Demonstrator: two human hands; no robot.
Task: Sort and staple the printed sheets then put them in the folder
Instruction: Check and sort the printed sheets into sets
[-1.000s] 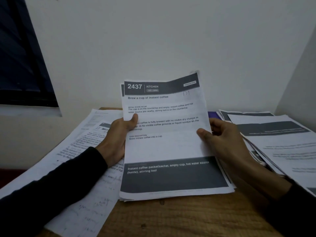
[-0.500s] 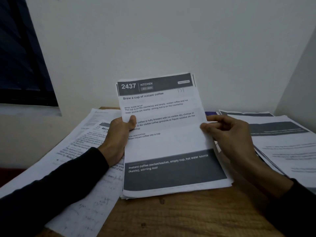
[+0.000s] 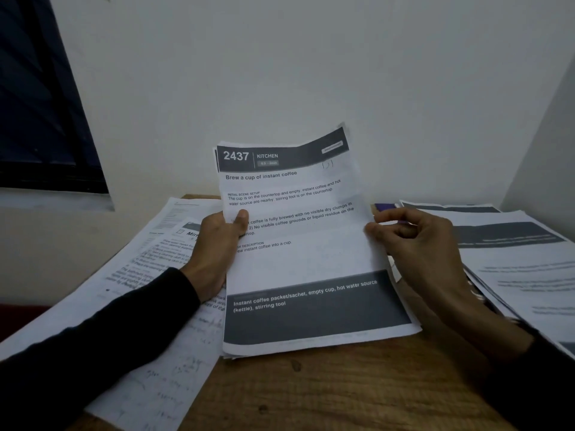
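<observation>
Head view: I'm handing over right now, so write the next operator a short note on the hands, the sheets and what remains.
Left hand grips the left edge of the held stack, thumb on the top sheet, titled "2437 KITCHEN, Brew a cup of instant coffee".
Right hand pinches the stack's right edge; the bottom edge rests on the wooden table.
More printed sheets lie in a left pile and a right pile.
Done: cannot tell; no staple shows on the held stack.
Left: finish sorting, staple, file. No stapler or clear folder is in view; a purple item peeks out behind the stack.
</observation>
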